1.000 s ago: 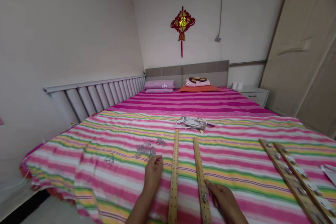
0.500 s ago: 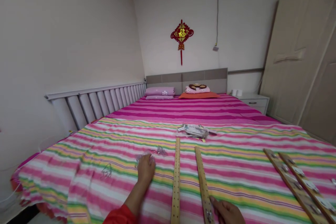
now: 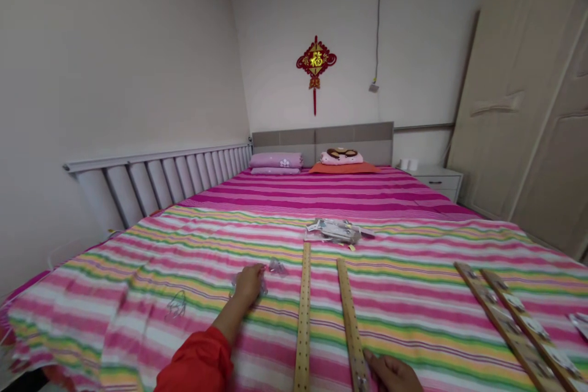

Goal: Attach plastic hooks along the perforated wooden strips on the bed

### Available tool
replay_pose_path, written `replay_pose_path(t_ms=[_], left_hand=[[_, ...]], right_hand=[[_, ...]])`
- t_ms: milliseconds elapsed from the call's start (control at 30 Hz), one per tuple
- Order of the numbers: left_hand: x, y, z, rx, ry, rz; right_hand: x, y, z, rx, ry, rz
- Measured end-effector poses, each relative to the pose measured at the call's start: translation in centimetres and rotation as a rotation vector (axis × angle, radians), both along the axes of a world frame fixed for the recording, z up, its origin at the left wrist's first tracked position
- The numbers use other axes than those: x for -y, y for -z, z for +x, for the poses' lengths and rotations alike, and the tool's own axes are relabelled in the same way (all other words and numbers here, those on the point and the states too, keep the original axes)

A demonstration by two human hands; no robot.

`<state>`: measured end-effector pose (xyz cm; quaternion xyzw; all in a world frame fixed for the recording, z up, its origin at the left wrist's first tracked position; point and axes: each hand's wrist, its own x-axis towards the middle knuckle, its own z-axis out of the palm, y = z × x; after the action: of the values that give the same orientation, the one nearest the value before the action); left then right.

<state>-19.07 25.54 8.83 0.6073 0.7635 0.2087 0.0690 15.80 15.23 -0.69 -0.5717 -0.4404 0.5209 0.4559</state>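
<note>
My left hand, in a red sleeve, is over a small clear plastic bag, its fingers bent together; whatever they grip is hidden. Just right of it lies another small clear bag. Down at the front, my right hand grips the near part of a narrow wooden strip by its right edge. Small metal pieces show at that end of the strip. A second wooden strip, with rows of holes, lies to its left, untouched.
Two wooden strips with metal fittings lie at the right on the striped bedspread. Beyond the middle strips sits a plastic pack of parts. A thin tangle of clear material is at the left. A padded rail borders the bed.
The view has shifted slightly, moving most things a little left. My left hand stays at the plastic bag and my right hand at the strip's near end.
</note>
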Motion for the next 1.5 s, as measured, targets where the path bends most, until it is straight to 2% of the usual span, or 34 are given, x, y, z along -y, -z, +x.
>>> replay_pose_path(t_ms=[167, 300, 533, 600, 700, 767, 867, 933, 1000, 1100, 1200, 1267, 1333, 1400, 1500], left_hand=[[-0.4, -0.2, -0.2, 0.126, -0.014, 0.028], [-0.2, -0.7, -0.4, 0.315, 0.013, 0.092], [1.7, -3.2, 0.6, 0.715, 0.06, 0.2], [2.9, -4.0, 1.5, 0.92, 0.03, 0.216], [5.0, -4.7, 3.6, 1.366, -0.033, 0.176], [6.4, -4.9, 5.5, 1.506, -0.038, 0.13], [8.7, -5.0, 8.5, 1.439, -0.028, 0.178], [10.5, -5.1, 10.4, 1.239, 0.031, 0.297], [12.4, -5.2, 12.0, 0.938, 0.141, 0.449], [15.2, -5.0, 13.5, 0.462, 0.417, 0.665], [17.3, -5.0, 14.3, 0.19, 0.733, 0.845], [18.2, -5.7, 14.8, 0.165, 0.876, 0.915], [19.0, -6.8, 15.2, 0.223, 0.989, 0.909], [19.5, -8.0, 15.6, 0.318, 1.088, 0.818], [19.9, -9.0, 16.0, 0.523, 1.128, 0.62]], right_hand=[[0.3, -1.0, -0.3, 0.03, 0.029, 0.019], [0.6, -1.8, -0.4, 0.05, 0.049, 0.001], [0.7, -2.0, -0.4, 0.016, 0.038, 0.003], [0.5, -1.6, -0.4, 0.015, 0.037, 0.018], [0.3, -1.2, -0.4, 0.003, 0.035, 0.035], [0.2, -1.3, -0.3, -0.038, 0.044, 0.031], [0.6, -2.3, -0.2, -0.12, 0.057, 0.018], [1.3, -3.6, -0.2, -0.162, 0.062, 0.045], [2.3, -5.2, -0.4, -0.195, 0.044, 0.09], [4.0, -7.7, -1.0, -0.26, -0.051, 0.1], [5.3, -9.7, -1.5, -0.349, -0.106, 0.111], [5.7, -10.8, -1.4, -0.401, -0.107, 0.156], [5.9, -11.7, -1.0, -0.429, -0.104, 0.18], [6.2, -12.3, -0.6, -0.444, -0.146, 0.149], [6.8, -13.0, -0.1, -0.481, -0.348, 0.068]])
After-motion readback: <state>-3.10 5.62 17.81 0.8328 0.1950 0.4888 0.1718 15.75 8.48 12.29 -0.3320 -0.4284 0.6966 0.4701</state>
